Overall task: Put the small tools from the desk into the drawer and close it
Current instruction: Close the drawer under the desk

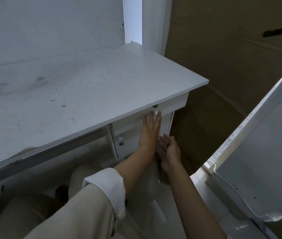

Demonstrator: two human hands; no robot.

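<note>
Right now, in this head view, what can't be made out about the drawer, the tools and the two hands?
- Drawer contents: the front looks pushed in under the desk, so any tools inside are hidden.
- Left hand: fingertips lie at the bright knob; glare hides whether they grip it.
- Right hand: palm turned away; whether it holds anything is unclear.
- Lower drawer's right part: hidden behind both hands.
- Desk's left part: cut off by the frame edge.

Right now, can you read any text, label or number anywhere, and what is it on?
None: no readable text in view.
Desk: only smudges.
Drawer under the left hand: no label.
Cardboard: a dark mark, no writing.
</note>
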